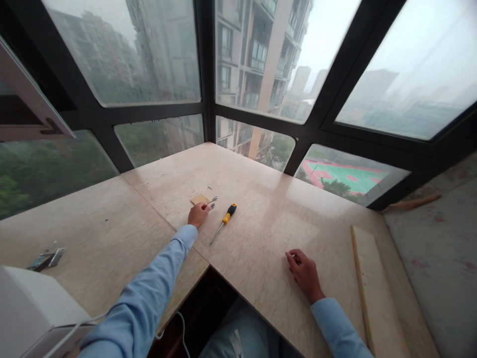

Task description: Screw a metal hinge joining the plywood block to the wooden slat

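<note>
My left hand (198, 215) reaches across the tabletop with its fingers pinched together, right at a few small metal pieces (213, 199) that look like screws or fittings. Whatever lies between those fingertips is too small to make out. Partly behind this hand is a small, flat, light wooden square (199, 199). Just to its right lies a screwdriver (228, 215) with a yellow and black handle, its metal tip towards me. My right hand (303, 273) rests on the table's right part, fingers curled in, and no object shows in it.
A long wooden board (374, 283) lies along the right wall. At the left, small metal hardware (48, 258) sits behind a white box (33, 298). A single small screw or nail (210, 188) lies farther back. Windows border the table, whose front edge has a dark corner gap.
</note>
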`<control>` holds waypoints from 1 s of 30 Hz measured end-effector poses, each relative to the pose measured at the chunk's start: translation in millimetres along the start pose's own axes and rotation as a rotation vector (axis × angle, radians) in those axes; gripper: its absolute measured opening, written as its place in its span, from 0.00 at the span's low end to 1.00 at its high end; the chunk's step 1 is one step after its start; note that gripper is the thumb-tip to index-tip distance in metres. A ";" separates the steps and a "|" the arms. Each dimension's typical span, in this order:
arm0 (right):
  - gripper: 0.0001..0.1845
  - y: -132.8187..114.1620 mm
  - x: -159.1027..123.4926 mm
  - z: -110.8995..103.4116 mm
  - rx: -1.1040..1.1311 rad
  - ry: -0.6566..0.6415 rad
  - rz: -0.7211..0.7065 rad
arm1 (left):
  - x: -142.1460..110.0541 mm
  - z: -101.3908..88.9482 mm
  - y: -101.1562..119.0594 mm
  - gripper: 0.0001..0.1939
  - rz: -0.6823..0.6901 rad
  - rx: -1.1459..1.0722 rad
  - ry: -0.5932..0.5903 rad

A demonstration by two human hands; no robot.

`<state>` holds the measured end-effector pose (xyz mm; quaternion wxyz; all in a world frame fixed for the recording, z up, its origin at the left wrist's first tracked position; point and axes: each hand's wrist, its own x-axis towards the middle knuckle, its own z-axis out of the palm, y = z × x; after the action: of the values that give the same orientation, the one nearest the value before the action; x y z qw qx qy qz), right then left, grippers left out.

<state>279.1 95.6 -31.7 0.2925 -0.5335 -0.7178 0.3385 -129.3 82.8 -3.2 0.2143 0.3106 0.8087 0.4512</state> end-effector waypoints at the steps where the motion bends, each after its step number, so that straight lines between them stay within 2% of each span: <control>1: 0.21 -0.4 -0.3 0.1 0.003 0.004 0.002 | -2.8 3.7 4.1 0.07 -0.034 -0.072 -0.016; 6: 0.20 -1.6 -1.0 -0.9 0.010 0.007 -0.023 | -31.5 29.9 30.5 0.08 -0.200 -0.461 -0.173; 10: 0.18 -1.4 -0.4 -1.6 0.016 0.002 -0.030 | -74.2 55.0 50.2 0.05 -0.351 -0.873 -0.385; 13: 0.15 -1.2 0.7 -1.7 0.040 -0.009 -0.020 | -110.7 77.1 60.8 0.03 -0.467 -1.113 -0.483; 17: 0.11 -3.2 3.0 -3.4 0.135 -0.039 0.045 | -154.4 108.0 71.1 0.06 -0.428 -1.073 -0.546; 20: 0.09 -7.5 2.8 -10.9 0.275 -0.113 0.125 | -180.7 129.2 76.9 0.09 -0.364 -0.985 -0.586; 24: 0.14 -14.7 -8.7 -29.9 0.480 -0.172 0.190 | -211.7 153.8 83.3 0.15 -0.271 -0.893 -0.691; 27: 0.18 -16.3 -23.9 -45.0 0.636 -0.143 0.174 | -234.5 168.3 90.4 0.18 -0.181 -0.856 -0.771; 30: 0.17 -12.3 -37.8 -58.3 0.680 -0.043 0.101 | -253.9 177.8 99.6 0.18 -0.102 -0.801 -0.779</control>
<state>327.5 66.8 10.9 0.4212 -0.4330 -0.5425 0.5838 194.5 52.0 10.5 0.6201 0.3091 0.4492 0.5639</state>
